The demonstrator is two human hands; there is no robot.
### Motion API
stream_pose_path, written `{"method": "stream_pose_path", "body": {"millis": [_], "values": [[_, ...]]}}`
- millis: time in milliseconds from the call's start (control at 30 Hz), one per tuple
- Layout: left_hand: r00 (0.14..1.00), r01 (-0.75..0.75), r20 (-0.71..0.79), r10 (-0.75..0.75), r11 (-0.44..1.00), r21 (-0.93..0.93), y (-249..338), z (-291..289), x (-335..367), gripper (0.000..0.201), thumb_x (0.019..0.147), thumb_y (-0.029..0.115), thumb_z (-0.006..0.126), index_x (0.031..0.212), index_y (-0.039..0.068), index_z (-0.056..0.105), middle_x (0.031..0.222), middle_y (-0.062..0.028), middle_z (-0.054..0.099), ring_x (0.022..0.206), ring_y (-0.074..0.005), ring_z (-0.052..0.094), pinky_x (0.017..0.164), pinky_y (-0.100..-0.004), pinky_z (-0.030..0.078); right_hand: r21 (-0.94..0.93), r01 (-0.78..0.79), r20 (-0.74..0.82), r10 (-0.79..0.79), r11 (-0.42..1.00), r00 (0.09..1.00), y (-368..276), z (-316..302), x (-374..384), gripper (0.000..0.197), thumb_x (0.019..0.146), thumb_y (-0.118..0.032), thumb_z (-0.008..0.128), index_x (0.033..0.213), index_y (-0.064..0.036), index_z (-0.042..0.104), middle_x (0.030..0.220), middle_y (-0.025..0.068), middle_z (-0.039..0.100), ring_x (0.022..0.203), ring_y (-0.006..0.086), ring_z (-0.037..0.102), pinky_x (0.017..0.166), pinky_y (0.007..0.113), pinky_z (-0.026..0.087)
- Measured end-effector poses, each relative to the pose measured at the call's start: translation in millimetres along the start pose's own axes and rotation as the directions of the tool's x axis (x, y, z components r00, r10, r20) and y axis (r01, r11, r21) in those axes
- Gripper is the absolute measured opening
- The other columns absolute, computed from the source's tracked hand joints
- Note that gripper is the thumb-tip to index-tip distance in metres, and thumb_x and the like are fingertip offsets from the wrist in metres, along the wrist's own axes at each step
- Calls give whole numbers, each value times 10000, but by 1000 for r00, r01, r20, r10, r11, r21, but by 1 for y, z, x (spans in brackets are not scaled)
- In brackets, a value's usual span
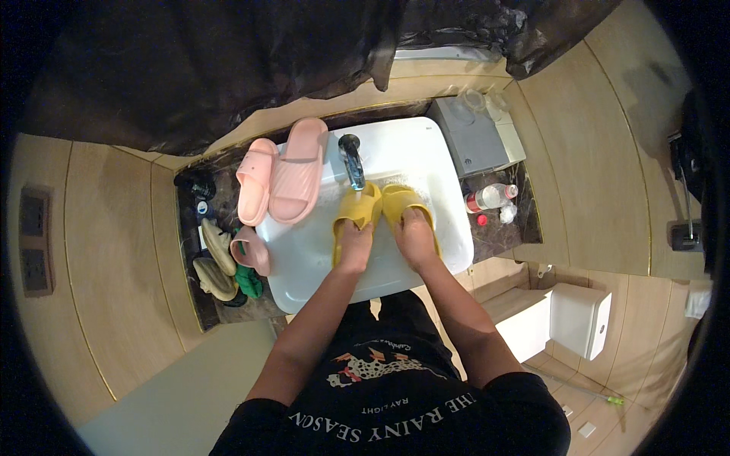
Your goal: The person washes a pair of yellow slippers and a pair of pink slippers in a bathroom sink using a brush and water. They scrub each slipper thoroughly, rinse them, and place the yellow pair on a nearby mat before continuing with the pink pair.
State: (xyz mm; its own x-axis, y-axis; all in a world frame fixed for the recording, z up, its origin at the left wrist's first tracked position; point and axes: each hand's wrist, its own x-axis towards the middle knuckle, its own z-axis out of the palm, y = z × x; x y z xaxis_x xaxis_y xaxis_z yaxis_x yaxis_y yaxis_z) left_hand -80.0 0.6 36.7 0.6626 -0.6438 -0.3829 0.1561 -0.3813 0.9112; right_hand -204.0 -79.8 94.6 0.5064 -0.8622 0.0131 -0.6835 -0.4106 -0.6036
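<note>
While 2 yellow slippers (384, 207) lie side by side in the white sink (426, 156) under the faucet (352, 161), the left hand (353, 245) and right hand (416, 239) each clamp fingers on 1. Pink slippers (281, 181) rest on the sink's left rim.

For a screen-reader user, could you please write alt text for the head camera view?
Seen from above, a person holds a yellow slipper in each hand, left hand and right hand, under the faucet of a white sink. Two pink slippers rest on the sink's left rim; a bottle lies to the right.
</note>
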Motion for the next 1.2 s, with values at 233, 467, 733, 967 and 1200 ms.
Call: {"method": "stream_pose_path", "body": {"millis": [233,467,733,967,1200], "values": [[960,-253,245,138,806,536,7,-15,-12,591,696,228,718,1188,-16,498,1189,-248,550,1139,-395,492,999,-454,360,385,-148,296,30,911,955,10,43,-13,274,800,-26,558,1062,34,611,1013,237,639,970,387,604,842,406,479],[928,-358,218,301,560,747,0,-7,-13,547,690,253,753,1145,13,569,1204,-185,527,1185,-381,434,1001,-458,355,513,-552,702,49,657,710,28,28,3,352,870,-6,512,1213,50,570,1191,124,619,1029,196,604,897,306,470],[956,-282,201,213,484,829,-33,-3,15,598,752,392,703,1200,12,590,1249,-158,510,1215,-345,415,1032,-447,328,-102,-37,644,94,994,759,-61,-29,31,373,848,-26,532,1218,6,563,1160,197,591,1104,341,566,880,345,477],[995,10,48,-83,593,805,8,16,15,729,779,481,649,1324,14,516,1445,-179,358,1312,-345,316,1114,-437,219,-33,413,-45,-415,910,909,-103,-33,51,579,750,82,541,1315,-23,472,1352,172,458,1102,381,548,910,412,482],[996,86,-46,-77,688,720,-22,22,26,716,790,502,642,1326,40,527,1463,-171,351,1339,-372,304,1111,-460,224,-28,382,158,-373,924,914,-87,-36,47,603,784,-26,605,1365,-27,443,1388,196,423,1204,390,479,990,411,434]]}}
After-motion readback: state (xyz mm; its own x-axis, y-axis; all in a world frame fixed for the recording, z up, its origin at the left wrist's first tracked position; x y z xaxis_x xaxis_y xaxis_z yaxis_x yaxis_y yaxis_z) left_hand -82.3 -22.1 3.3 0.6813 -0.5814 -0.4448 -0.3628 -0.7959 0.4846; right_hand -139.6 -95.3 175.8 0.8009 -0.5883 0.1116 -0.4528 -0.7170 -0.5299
